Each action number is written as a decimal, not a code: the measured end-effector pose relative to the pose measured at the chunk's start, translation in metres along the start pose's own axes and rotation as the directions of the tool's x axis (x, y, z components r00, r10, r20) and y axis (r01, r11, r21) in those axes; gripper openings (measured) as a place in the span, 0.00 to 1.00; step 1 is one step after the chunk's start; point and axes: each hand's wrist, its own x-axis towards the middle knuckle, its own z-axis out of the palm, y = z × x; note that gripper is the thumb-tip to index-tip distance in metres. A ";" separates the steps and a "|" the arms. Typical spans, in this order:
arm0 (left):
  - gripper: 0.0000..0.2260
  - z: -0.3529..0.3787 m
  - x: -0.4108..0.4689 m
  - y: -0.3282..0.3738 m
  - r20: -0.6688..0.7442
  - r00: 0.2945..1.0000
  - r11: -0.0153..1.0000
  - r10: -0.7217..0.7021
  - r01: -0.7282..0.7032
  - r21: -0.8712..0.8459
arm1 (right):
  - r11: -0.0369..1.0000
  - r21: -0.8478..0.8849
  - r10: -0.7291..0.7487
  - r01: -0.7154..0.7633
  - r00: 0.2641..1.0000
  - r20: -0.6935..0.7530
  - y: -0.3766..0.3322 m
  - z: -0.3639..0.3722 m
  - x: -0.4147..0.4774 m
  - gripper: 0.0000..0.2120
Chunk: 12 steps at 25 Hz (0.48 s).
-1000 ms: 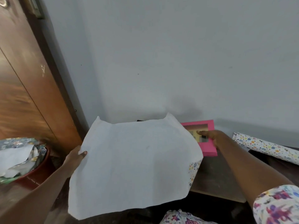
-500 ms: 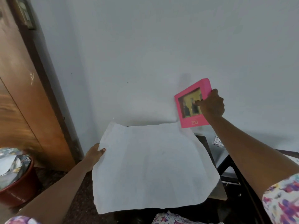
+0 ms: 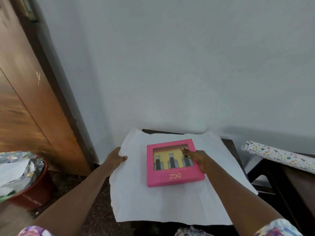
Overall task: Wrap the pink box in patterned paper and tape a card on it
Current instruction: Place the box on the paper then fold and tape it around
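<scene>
A sheet of wrapping paper lies white side up over a small dark table. The pink box, with a window showing dark bottles on yellow, lies flat in the middle of the sheet. My right hand grips the box's right edge, thumb over the window. My left hand pinches the sheet's left edge. No card or tape is in view.
A roll of patterned paper lies on a dark surface at the right. A red-brown bin holding crumpled paper stands at the left. A wooden door and a white wall close the back.
My right hand lifted the pink box from the table's far right corner, carried it up by the wall and set it down flat on the sheet. The sheet has settled on the table.
</scene>
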 end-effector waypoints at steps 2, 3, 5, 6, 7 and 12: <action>0.19 0.001 0.004 0.000 -0.028 1.000 1.000 0.002 -0.002 -0.008 | 1.000 0.011 -0.010 0.011 0.999 -0.035 0.006 0.000 0.009 0.33; 0.19 0.002 0.004 0.001 -0.041 0.999 1.000 -0.005 0.005 -0.012 | 1.000 -0.008 -0.020 0.020 0.998 -0.061 0.008 0.000 0.013 0.30; 0.19 0.004 0.005 -0.001 -0.046 0.999 1.000 -0.026 0.025 -0.014 | 0.994 -0.103 -0.057 0.045 0.991 -0.123 0.013 0.001 0.015 0.27; 0.18 0.005 0.004 -0.002 -0.047 0.998 0.999 -0.031 0.031 -0.009 | 0.981 -0.182 -0.099 0.070 0.983 -0.152 0.013 0.002 0.012 0.26; 0.18 0.005 0.003 -0.003 -0.050 0.998 1.000 -0.031 0.031 -0.003 | 0.960 -0.263 -0.146 0.097 0.974 -0.175 0.013 0.002 0.010 0.24; 0.17 0.007 -0.001 0.001 -0.059 0.998 0.993 0.022 -0.015 0.113 | 0.879 -0.451 -0.280 0.155 0.934 -0.224 0.015 0.005 0.018 0.26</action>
